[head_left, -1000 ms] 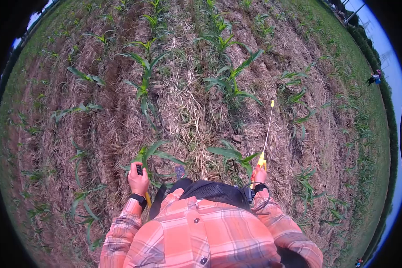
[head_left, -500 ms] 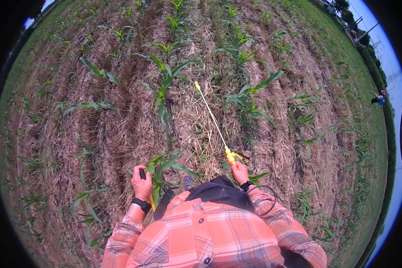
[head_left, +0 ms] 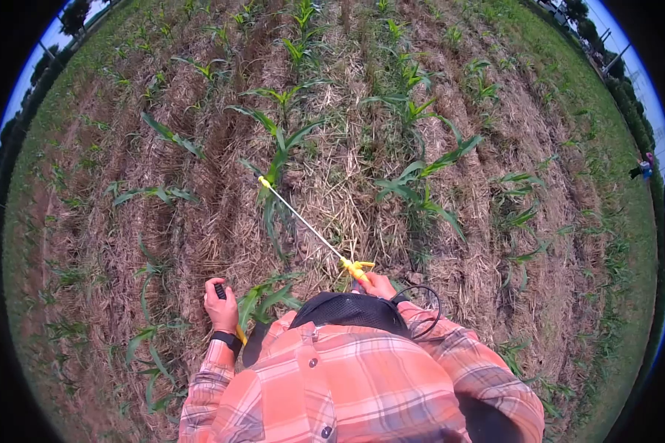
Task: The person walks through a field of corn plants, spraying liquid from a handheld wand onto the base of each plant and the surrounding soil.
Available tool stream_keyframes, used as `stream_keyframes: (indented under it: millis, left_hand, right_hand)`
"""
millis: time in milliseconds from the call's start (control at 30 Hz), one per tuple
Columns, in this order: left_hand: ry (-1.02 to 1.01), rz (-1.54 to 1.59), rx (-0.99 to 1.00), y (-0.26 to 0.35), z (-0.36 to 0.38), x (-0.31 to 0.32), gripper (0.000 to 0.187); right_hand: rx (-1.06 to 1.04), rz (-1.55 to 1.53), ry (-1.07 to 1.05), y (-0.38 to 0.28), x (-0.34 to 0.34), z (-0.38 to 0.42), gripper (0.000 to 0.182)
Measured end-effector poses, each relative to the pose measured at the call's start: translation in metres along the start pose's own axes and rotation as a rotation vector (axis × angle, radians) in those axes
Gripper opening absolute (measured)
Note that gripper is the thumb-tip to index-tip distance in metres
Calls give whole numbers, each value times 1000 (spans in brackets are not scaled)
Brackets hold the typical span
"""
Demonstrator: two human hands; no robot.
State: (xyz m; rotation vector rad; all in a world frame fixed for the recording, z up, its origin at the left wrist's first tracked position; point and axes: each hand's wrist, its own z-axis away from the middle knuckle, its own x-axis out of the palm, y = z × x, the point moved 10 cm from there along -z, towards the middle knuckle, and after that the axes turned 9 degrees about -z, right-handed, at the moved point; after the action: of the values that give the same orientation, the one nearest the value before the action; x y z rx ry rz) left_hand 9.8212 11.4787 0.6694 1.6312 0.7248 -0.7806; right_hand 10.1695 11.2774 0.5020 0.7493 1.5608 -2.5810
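My right hand (head_left: 379, 286) is closed round the grip of a spray wand, just in front of my body. The wand's yellow trigger valve (head_left: 356, 267) leads into a thin pale tube (head_left: 303, 220), which slants up and left to a yellow nozzle (head_left: 264, 181). That nozzle appears over the leaves of a young corn plant (head_left: 279, 151). At the left, my left hand (head_left: 222, 310) is wrapped round the black grip of a yellow lever (head_left: 241, 334). A thin black hose (head_left: 440, 310) loops beside my right wrist.
Rows of young corn plants (head_left: 421, 173) rise from straw-covered soil (head_left: 332, 199) ahead and to both sides. A dark cap brim (head_left: 351, 314) shows before my chest. Far off at the right edge is another person (head_left: 646, 168).
The wand has swung left, its nozzle moving from the straw between rows to the corn plant. My right hand has shifted left and my left hand slightly left and down.
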Motion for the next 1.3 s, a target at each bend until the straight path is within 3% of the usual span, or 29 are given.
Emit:
stream_keyframes:
  millis: [67,133,167,367,467,533,600,667,733,900,1000,1067,1233,1300]
  left_hand:
    - [-18,-14,11,20,-13,21,20]
    - [100,-10,210,62,-26,27,17]
    - [-41,-10,77,64,-31,46,18]
    - [-111,27,187,136,-59,105,18]
    - [-128,42,246,171,-65,124,18]
    - [-126,32,284,190,-68,133,18]
    - [-143,0,307,203,-70,141,19]
    - [-146,-8,312,211,-72,143,19]
    - [-149,-21,312,214,-77,148,19]
    - [-105,-38,408,218,-98,152,20]
    - [-234,31,277,205,-121,174,20]
    - [-212,34,317,213,-139,176,19]
    - [-216,118,275,207,-193,174,20]
    - [-217,111,243,195,-212,173,20]
  right_hand:
    - [29,-66,34,19,-25,-6,29]
    - [43,-10,104,42,-50,-14,30]
    - [96,-33,134,54,-66,-13,30]
    - [177,-48,472,101,-161,-3,23]
    - [314,-281,560,138,-191,7,22]
    - [250,-422,688,154,-211,12,19]
    - [401,-596,755,184,-221,26,19]
    - [383,-638,773,197,-232,32,20]
    - [376,-895,876,199,-242,47,20]
    - [392,-932,1104,218,-267,72,23]
    - [409,-986,1229,218,-275,77,25]
    - [446,-960,1304,214,-280,77,27]
    - [452,-1027,1353,195,-275,36,26]
    - [415,-1021,1282,178,-273,3,25]
